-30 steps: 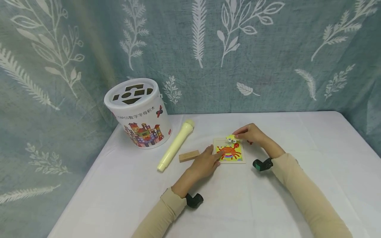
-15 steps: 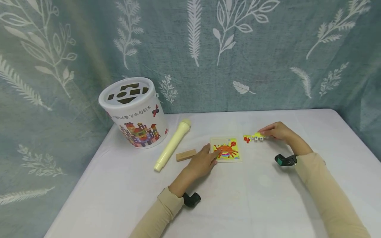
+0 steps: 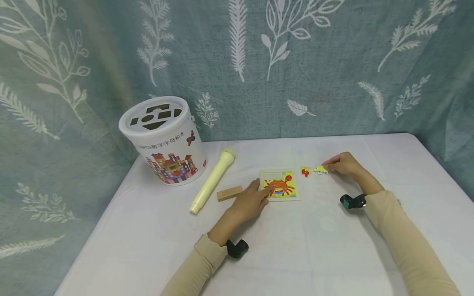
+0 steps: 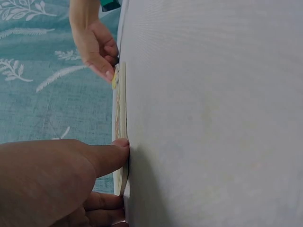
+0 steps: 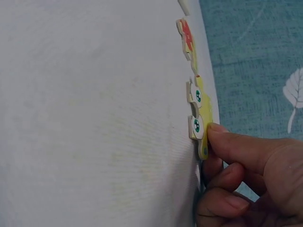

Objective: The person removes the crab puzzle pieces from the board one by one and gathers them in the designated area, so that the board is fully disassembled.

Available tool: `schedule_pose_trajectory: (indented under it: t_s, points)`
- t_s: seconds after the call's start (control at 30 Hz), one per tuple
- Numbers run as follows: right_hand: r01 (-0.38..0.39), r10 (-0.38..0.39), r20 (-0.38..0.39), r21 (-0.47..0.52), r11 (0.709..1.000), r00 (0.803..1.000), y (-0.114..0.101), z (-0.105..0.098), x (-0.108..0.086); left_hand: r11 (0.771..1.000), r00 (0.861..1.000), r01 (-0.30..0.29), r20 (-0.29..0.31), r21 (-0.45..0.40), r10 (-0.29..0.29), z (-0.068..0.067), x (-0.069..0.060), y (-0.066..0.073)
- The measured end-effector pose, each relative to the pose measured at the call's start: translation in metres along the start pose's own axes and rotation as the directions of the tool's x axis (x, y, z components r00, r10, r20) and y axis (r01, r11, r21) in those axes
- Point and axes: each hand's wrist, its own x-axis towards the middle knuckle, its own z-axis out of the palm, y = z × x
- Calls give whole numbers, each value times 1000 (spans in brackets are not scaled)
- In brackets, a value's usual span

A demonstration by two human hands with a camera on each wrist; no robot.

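Square wooden crab puzzle [image 3: 283, 185] is mostly filled. Out to its right: red-yellow piece [image 3: 305, 172], yellow eyed piece [image 5: 203, 112] pinched by right grip [image 3: 345, 163]. Left grip [image 3: 249, 202] touches puzzle, unclenched.

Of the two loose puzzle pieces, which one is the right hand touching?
The yellow piece with two printed eyes; the right hand pinches it. The red-marked piece lies untouched, nearer the puzzle board.

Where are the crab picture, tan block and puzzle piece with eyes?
Crab picture [image 3: 280, 186], head view: the crab's orange body.
Tan block [image 3: 229, 193], head view: its top face.
Puzzle piece with eyes [image 5: 204, 111], right wrist view: yellow part between the eyes.
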Motion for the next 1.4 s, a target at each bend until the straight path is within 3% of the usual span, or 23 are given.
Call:
schedule_pose_trajectory:
  t_s: [0.53, 0.67, 0.77, 0.87, 1.1, 1.2, 1.4]
  points:
    - [34, -33, -70, 18, 999, 997, -2, 7, -1, 1000, 1000, 5, -6, -10, -5, -4, -1, -2]
    - [75, -75, -77, -5, 997, 994, -12, 11, -4, 1000, 1000, 6, -8, -9, -6, -3, 0, -3]
    - [154, -156, -39, -40, 987, 987, -27, 19, -6, 1000, 1000, 4, -16, -2, -4, -2, 0, -3]
    - [259, -258, 22, -67, 963, 966, -45, 31, -7, 1000, 1000, -5, -17, 7, 5, -3, 0, -3]
    - [472, -458, 140, -89, 877, 878, -68, 58, -5, 1000, 1000, -1, 1, -4, 1, -4, 1, -1]
    - [501, -481, 171, -94, 860, 860, -70, 64, -4, 1000, 1000, 2, 5, 4, -2, -3, 1, 0]
    - [522, -496, 204, -99, 847, 844, -68, 69, -5, 1000, 1000, 4, 5, 10, -4, -1, 1, 0]
